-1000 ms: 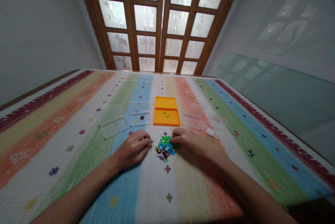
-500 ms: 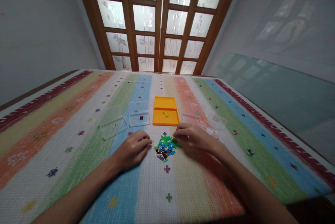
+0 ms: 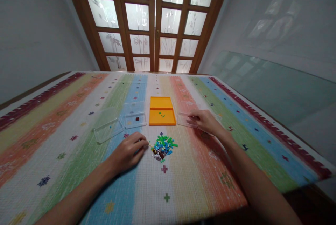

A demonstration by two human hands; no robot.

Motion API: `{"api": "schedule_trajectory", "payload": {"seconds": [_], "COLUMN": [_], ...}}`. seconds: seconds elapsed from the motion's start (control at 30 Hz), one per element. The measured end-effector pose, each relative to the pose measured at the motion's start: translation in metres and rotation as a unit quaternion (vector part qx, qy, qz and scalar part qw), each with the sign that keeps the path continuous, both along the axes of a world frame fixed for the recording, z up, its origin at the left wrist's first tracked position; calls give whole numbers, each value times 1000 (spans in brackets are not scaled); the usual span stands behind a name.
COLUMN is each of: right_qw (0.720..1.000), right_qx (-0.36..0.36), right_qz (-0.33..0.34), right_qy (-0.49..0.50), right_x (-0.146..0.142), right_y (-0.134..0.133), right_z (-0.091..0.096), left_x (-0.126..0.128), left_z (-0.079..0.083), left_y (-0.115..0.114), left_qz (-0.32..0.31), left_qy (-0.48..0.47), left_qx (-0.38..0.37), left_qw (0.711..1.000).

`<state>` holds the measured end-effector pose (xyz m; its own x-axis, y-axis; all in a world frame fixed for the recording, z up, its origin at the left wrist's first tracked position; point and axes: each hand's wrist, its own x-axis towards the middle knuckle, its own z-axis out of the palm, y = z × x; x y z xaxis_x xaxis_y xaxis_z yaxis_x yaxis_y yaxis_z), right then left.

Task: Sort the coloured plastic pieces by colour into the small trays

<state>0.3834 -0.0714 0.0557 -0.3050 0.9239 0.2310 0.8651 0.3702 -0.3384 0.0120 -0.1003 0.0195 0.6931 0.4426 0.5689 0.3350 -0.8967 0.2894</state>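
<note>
A heap of small toy bricks [image 3: 162,147], green, blue, brown, grey and pale yellow, lies on the striped tablecloth. My left hand [image 3: 133,148] rests at the heap's left side, fingers curled together; whatever they may hold is too small to tell. Over the clear plastic box [image 3: 183,120] to the right of the orange case, my right hand [image 3: 203,119] has its fingers pinched. I cannot make out anything between them. The orange case [image 3: 162,124] stands open behind the heap, a few green pieces [image 3: 161,114] in its near half.
Left of the orange case sits a clear box [image 3: 135,126] with a dark brown piece [image 3: 137,118]. Farther left, another clear box [image 3: 109,135] holds a tiny blue piece. More clear plastic is partly hidden behind my right hand. Wooden glazed doors [image 3: 154,25] stand beyond the table.
My right hand has moved from the heap's right edge away and to the right, over the clear box. My left hand stays beside the heap. The view has shifted slightly.
</note>
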Motion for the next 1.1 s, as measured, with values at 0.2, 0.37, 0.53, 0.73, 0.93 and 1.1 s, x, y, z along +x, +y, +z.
{"api": "schedule_trajectory", "payload": {"seconds": [0.2, 0.37, 0.53, 0.73, 0.93, 1.1], "right_qw": [1000, 999, 999, 996, 984, 969], "right_qx": [-1, 5, 20, 76, 47, -18], "right_qz": [-23, -34, -29, -5, 146, 240], "right_qy": [-7, 8, 1, 45, 91, 49], "right_x": [1, 3, 3, -11, -61, -111], "right_y": [4, 4, 1, -9, -27, -39], "right_z": [-8, -12, -7, 6, 4, 1], "left_x": [-1, 1, 1, 0, 1, 0], "left_z": [0, -1, 0, 1, 0, -1], "left_y": [0, 0, 0, 1, 0, 1], "left_qz": [-2, -4, -3, 31, 51, 97], "left_qy": [4, 2, -4, 1, 19, -24], "left_qx": [-3, -3, -3, 24, 18, 36], "left_qw": [1000, 1000, 1000, 999, 998, 994]}}
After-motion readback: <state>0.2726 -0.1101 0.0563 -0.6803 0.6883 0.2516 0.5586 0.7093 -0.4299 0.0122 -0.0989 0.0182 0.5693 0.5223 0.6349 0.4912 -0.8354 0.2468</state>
